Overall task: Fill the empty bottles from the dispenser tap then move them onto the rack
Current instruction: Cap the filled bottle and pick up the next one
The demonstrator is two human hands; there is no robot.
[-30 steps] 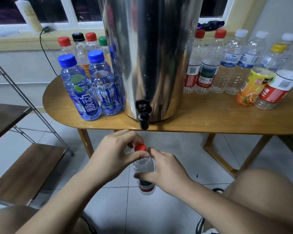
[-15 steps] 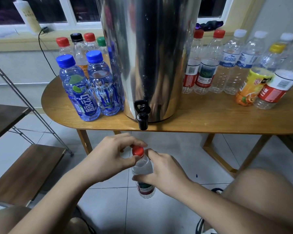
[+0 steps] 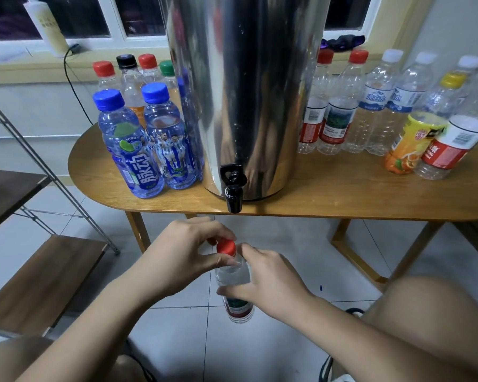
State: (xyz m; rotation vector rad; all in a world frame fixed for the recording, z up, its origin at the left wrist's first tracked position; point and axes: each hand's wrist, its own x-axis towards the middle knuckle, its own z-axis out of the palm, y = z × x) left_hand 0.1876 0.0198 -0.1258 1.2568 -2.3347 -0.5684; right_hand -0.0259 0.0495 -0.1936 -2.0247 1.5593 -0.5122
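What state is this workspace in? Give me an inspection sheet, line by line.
Surface: wooden table carrying the steel dispenser, with its black tap over the front edge.
Job's things: bottle with red cap held below the tap; capped bottles left of the dispenser; empty-looking bottles to its right; rack with wooden shelves at left.
Clutter: white bottle and dark cloth on the windowsill.
Hands: left hand pinches the red cap; right hand grips the bottle's body.
Cables: black cable runs from the windowsill down behind the table.
Surroundings: tiled floor; window behind.
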